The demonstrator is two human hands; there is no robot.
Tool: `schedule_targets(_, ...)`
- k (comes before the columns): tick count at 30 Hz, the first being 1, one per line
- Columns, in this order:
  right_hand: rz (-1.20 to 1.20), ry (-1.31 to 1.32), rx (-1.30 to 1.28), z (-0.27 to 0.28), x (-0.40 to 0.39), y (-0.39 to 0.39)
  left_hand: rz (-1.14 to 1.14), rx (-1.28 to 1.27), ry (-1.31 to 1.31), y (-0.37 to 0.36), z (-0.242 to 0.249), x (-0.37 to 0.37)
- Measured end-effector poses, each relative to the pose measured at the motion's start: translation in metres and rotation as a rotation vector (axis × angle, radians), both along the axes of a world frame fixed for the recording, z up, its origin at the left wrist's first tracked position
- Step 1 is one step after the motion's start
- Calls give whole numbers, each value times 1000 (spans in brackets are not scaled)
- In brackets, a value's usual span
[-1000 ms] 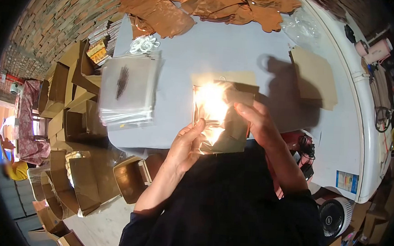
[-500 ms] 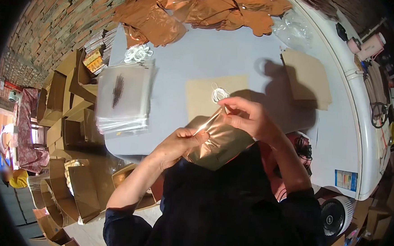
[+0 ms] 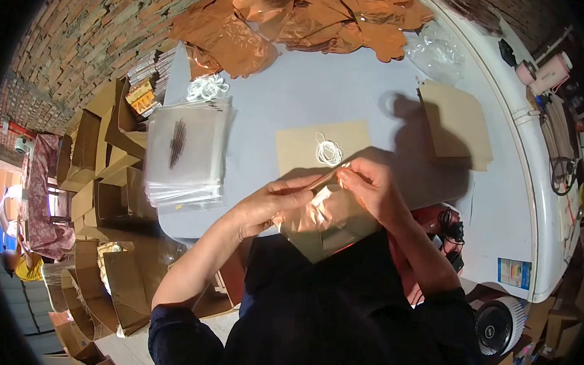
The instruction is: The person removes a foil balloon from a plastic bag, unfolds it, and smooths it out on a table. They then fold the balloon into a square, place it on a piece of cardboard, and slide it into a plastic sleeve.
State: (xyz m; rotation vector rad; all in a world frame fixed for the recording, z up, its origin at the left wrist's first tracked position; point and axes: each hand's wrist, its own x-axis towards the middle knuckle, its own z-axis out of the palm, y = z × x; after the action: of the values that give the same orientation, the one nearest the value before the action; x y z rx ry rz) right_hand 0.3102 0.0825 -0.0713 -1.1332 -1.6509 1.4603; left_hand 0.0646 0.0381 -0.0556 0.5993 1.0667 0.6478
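Note:
A shiny copper-coloured foil sheet or bag [image 3: 326,218] is held between my hands, just off the table's front edge. My left hand [image 3: 270,204] grips its upper left side, thumb on top and fingers stretched along the edge. At the upper right corner, my right hand [image 3: 368,187] pinches the foil between thumb and fingers. Just beyond my fingers, a coiled white cord [image 3: 329,151] lies on a tan paper sheet [image 3: 294,142]. The foil's lower part hangs against my dark clothing.
To the left lie clear plastic bags [image 3: 187,149] in a stack, with a white cord bundle [image 3: 207,88] behind. Tan paper sheets [image 3: 453,122] are at right. Crumpled copper foil [image 3: 302,22] covers the back. Cardboard boxes [image 3: 129,279] stand left; a fan [image 3: 497,325] stands right.
My left hand has slid up along the foil's edge toward my right hand, its fingers now straighter. The foil's upper edge looks folded over, and more of the white cord shows.

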Motion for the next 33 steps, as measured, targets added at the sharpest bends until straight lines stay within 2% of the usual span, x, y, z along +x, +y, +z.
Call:
schedule_targets(1,-51,38,-3,-3,0,1,36,-13,-37,3,-1,0)
schedule_targets(2,-103,77,-6,-8,2,3,-82,22,10,6,2,-11)
schedule_targets(5,-176,102,-20,-20,16,16,-22,-8,-35,13,1,-18)
schedule_targets(6,-195,106,-35,-20,21,18,66,33,-118,15,-4,-13)
schedule_targets(9,-236,166,-154,-12,35,17,191,84,-71,30,-4,-16)
schedule_targets(10,-272,187,-204,-11,39,16,148,246,-118,40,-24,-18)
schedule_targets(11,-308,209,-253,-11,41,15,116,426,94,48,-42,-21)
schedule_targets(14,-373,196,-237,-11,47,13,-27,928,775,73,-49,-15)
schedule_targets(17,-420,247,-247,-18,53,14,-106,1409,1073,81,-51,1)
schedule_targets(22,-436,332,-284,-26,56,18,-50,1421,1196,82,-62,18)
schedule_targets(30,-438,280,-231,-26,46,44,-20,1270,1068,59,-63,8)
schedule_targets(33,-433,232,-232,-12,34,50,231,1110,894,53,-62,-5)
